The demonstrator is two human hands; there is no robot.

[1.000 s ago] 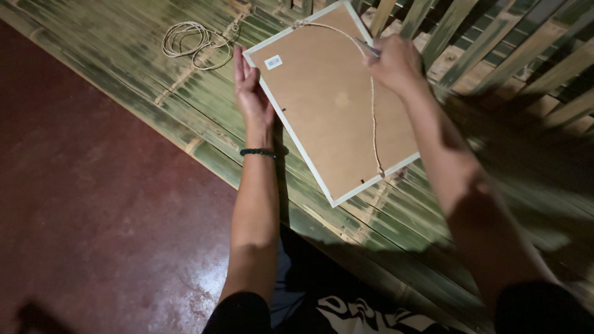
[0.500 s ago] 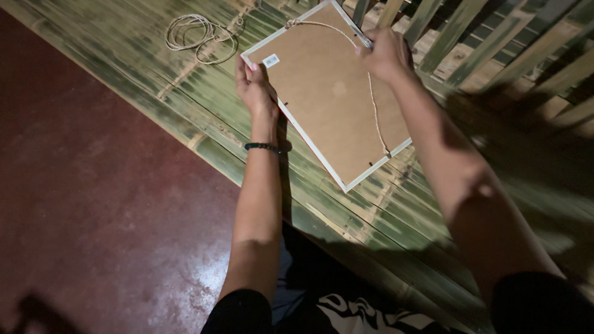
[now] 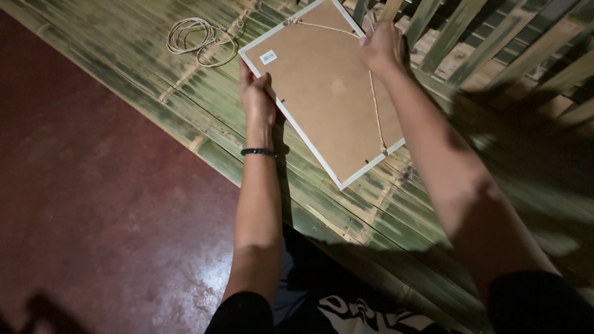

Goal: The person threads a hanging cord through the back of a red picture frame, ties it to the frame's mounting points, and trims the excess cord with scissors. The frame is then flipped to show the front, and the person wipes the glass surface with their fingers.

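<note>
A white-edged picture frame [image 3: 322,93] faces away from me, showing its brown backing board and a small white label. A thin string [image 3: 375,111] runs along its right side from the top corner to the lower edge. My left hand [image 3: 257,99] grips the frame's left edge; a dark bead bracelet sits on that wrist. My right hand [image 3: 383,46] holds the frame's upper right edge, next to the string. The frame is tilted above a woven bamboo mat [image 3: 154,80].
A loose coil of pale string [image 3: 198,37] lies on the mat at the upper left. Wooden slats [image 3: 482,43] stand at the upper right. A dark red floor [image 3: 93,204] spreads to the left. My legs in dark clothing are at the bottom.
Both hands and the frame have shifted a little toward the upper part of the view. The grip on the frame's two edges is unchanged.
</note>
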